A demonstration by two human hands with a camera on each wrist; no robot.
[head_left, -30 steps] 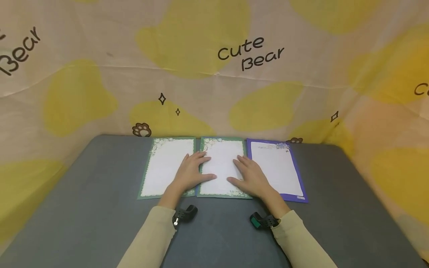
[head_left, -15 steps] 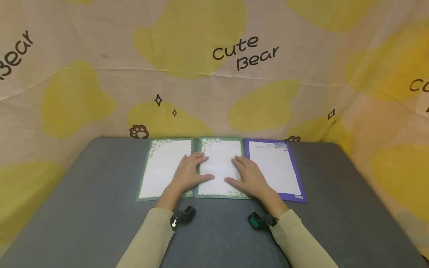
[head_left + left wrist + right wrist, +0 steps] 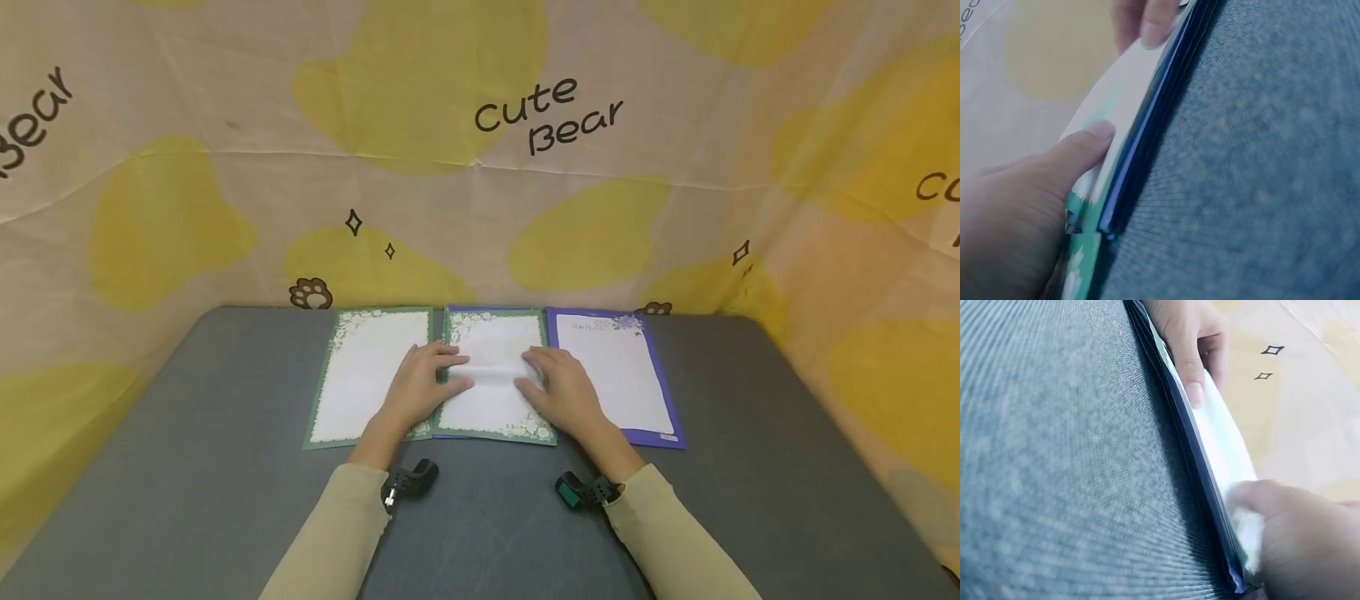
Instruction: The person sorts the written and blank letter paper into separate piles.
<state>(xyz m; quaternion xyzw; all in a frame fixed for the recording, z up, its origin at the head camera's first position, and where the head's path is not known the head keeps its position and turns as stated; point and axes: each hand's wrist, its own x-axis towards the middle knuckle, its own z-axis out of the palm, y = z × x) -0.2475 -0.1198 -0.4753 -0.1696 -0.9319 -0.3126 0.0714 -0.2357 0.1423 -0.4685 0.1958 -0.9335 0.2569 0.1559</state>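
A white sheet of paper (image 3: 495, 412) with a green floral border lies in the middle, a ridge raised across it between the hands. My left hand (image 3: 416, 385) pinches it at its left side, thumb toward me and fingers farther back. At the right side my right hand (image 3: 564, 390) pinches it the same way. The left wrist view shows the left thumb (image 3: 1088, 147) pressing the bulging paper, above a layered stack with blue edges (image 3: 1141, 134). In the right wrist view the right thumb is blurred.
Another green-bordered sheet (image 3: 356, 383) lies at the left, partly under my left hand. A purple-bordered sheet (image 3: 618, 375) lies at the right, its lower left behind my right hand. All rest on a grey table (image 3: 480, 525), before a patterned cloth backdrop (image 3: 420, 83).
The middle sheet was flat under spread hands; now it is bunched into a ridge. Thumbs have moved nearer the fingers, and the sheet's lower part has shifted, showing a purple edge below.
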